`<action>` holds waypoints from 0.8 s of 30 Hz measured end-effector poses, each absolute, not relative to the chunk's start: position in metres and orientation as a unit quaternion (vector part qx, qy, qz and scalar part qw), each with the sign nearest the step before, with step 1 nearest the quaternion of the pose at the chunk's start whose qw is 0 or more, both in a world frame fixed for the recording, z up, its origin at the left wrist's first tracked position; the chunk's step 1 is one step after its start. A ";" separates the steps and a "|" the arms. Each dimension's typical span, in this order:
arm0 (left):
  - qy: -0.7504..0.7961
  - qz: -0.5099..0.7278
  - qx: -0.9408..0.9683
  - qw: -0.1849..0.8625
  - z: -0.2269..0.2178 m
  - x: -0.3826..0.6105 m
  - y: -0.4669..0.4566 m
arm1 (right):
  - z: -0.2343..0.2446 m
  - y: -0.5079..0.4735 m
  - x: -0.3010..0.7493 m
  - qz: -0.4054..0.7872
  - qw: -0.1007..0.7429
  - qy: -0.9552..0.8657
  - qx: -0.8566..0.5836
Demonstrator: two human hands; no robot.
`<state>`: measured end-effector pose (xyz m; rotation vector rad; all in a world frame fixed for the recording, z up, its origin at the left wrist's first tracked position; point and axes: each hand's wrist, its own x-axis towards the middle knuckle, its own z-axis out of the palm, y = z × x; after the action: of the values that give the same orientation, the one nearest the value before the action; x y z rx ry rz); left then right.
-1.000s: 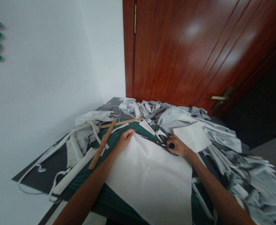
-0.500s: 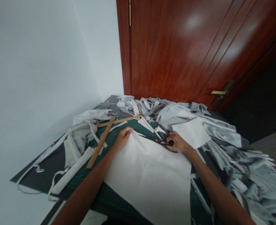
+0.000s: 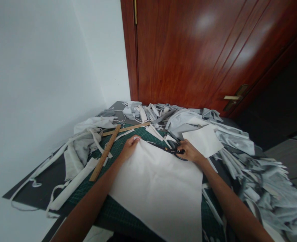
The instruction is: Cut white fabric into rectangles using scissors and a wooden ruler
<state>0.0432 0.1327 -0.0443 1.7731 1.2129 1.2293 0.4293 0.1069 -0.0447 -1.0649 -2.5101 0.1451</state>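
Note:
A large white piece of fabric (image 3: pixel 158 188) lies over the green cutting mat (image 3: pixel 123 215) in front of me. My left hand (image 3: pixel 129 148) pinches its far left corner between thumb and fingers. My right hand (image 3: pixel 189 151) is closed round the handles of black scissors (image 3: pixel 167 149). Their blades point left along the fabric's far edge, toward my left hand. How far the blades are parted is too small to tell. Just beyond my right hand lies a smaller white fabric piece (image 3: pixel 204 139).
Two wooden rulers cross at the left, the nearer ruler (image 3: pixel 105 153) slanting toward me. Grey and white scraps (image 3: pixel 151 112) pile along the back by the wooden door (image 3: pixel 178 50). A larger heap of cloth (image 3: pixel 277 188) fills the right side. Strips and a roll (image 3: pixel 73 185) lie left.
The whole view has shifted slightly, so things sit a little further left. Both hands keep their hold on the fabric and scissors, with little visible movement between them.

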 end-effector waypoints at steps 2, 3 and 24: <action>0.464 0.470 0.675 0.329 -0.044 0.043 0.132 | -0.045 0.107 0.429 0.054 0.204 -0.899 -0.385; 0.465 0.470 0.674 0.330 -0.044 0.043 0.132 | -0.045 0.107 0.429 0.055 0.204 -0.898 -0.386; 0.464 0.486 0.675 0.305 -0.036 0.040 0.131 | -0.028 0.097 0.430 0.063 0.188 -0.894 -0.402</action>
<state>0.0396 0.1307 -0.0356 1.7857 1.2282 1.2874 0.4299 0.0972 -0.0284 -1.1305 -2.5151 0.1760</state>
